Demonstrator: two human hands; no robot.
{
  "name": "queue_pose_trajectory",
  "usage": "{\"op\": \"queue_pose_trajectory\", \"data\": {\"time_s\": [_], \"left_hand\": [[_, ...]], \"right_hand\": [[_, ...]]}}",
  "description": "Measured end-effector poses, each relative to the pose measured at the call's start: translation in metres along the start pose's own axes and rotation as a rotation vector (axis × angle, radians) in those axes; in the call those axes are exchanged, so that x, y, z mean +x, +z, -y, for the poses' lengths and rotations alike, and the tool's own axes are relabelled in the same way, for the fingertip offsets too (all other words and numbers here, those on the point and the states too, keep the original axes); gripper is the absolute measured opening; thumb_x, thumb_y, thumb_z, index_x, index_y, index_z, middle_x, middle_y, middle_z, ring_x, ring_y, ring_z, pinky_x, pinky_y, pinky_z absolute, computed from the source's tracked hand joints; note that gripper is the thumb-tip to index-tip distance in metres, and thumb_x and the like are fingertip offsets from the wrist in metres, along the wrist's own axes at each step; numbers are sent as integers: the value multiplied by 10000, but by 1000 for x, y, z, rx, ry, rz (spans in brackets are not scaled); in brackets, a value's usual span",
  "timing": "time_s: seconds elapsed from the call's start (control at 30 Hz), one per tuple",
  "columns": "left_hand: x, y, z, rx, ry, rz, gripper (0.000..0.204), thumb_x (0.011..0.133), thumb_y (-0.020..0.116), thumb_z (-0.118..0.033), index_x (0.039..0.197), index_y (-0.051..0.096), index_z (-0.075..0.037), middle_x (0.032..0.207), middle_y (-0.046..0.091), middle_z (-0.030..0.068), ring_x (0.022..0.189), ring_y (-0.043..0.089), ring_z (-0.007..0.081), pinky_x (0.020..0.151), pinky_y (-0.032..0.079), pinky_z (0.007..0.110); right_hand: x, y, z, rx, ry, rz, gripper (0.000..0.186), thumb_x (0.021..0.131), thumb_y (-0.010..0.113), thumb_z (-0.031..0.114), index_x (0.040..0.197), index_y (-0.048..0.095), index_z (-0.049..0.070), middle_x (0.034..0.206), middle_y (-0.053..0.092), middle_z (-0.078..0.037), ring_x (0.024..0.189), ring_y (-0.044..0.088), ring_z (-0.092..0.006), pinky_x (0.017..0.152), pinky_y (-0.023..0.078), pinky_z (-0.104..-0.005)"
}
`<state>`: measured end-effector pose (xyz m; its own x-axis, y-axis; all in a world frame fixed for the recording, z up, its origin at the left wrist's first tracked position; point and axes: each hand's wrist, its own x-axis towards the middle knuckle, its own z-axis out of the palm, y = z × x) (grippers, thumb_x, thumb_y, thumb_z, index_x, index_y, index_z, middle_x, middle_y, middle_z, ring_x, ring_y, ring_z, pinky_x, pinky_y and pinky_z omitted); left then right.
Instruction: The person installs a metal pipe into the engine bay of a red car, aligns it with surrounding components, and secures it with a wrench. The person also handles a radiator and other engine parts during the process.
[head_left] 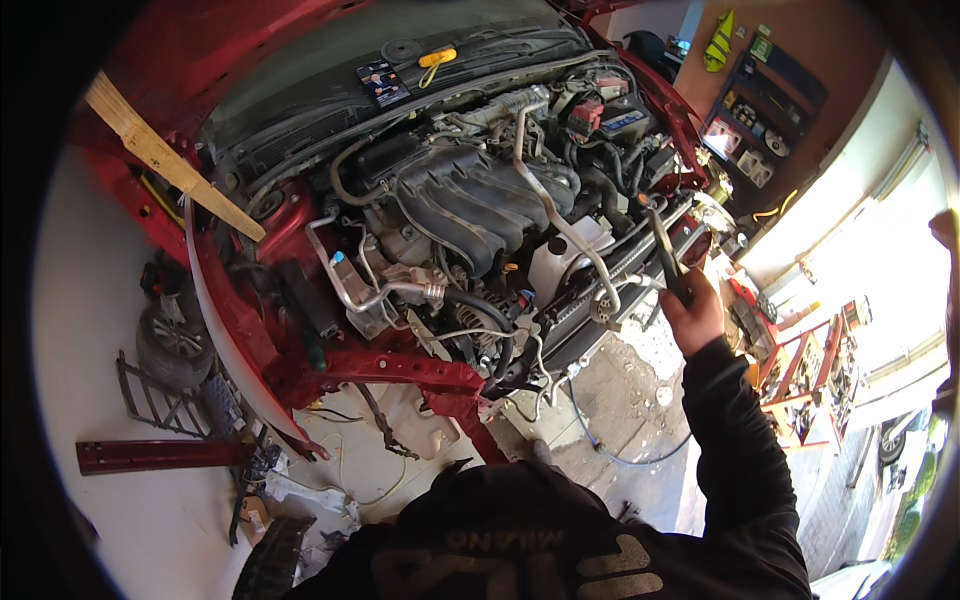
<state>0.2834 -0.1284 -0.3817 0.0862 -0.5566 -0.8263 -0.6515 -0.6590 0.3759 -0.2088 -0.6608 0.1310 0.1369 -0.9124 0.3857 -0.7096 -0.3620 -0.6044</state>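
Note:
At the right front of a red car's open engine bay, my right hand (697, 312) is closed round the dark grip of a long-handled tool (664, 240). The tool's pale shaft points up toward the right end of the radiator (590, 300); its tip is too small to name. Left of it, a bare metal pipe (545, 195) runs from the back of the engine over the black ribbed engine cover (450, 205) to the front. A white plastic reservoir (548, 268) sits beneath this pipe. My left hand is out of sight.
A wooden prop (175, 160) leans at the left fender. The stripped red front frame (400, 370) crosses before me. A yellow tool (437, 58) lies by the windscreen. A wheel (175, 340) stands on the left; a red tool rack (805, 370) and wall shelf (765, 110) are right.

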Motion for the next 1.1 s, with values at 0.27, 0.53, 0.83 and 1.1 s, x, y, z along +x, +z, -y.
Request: {"op": "queue_pose_trajectory", "data": {"time_s": [0.27,0.53,0.83,1.1], "left_hand": [[9,111,-84,-173,-55,-55,427,935,635,-513,1142,816,-187,1171,793,160,1138,741,391,962,575,521],[-89,212,-162,-452,-368,-245,604,940,686,-636,1350,742,-195,1293,767,164,1231,714,372,1060,551,488],[-109,347,-183,-610,-439,-329,587,855,784,-543,1332,759,-201,1290,771,161,1237,718,368,1050,556,481],[-96,300,-196,-618,-436,-295,580,901,744,-562,1305,755,-147,1250,774,181,1207,721,385,1038,560,484]], "right_hand": [[190,144,82,-173,-647,312,459,833,784,283,1164,653,-7,1153,715,-241,1079,693,-454,932,567,-510],[260,272,151,-226,-735,254,498,852,765,359,1256,666,85,1267,709,-178,1245,640,-427,1029,553,-545],[286,327,183,-399,-802,263,519,961,734,422,1394,642,153,1467,623,-143,1375,576,-406,1075,541,-567],[285,324,183,-424,-782,310,604,955,765,414,1459,571,144,1521,562,-151,1427,528,-417,1079,532,-574]]}}
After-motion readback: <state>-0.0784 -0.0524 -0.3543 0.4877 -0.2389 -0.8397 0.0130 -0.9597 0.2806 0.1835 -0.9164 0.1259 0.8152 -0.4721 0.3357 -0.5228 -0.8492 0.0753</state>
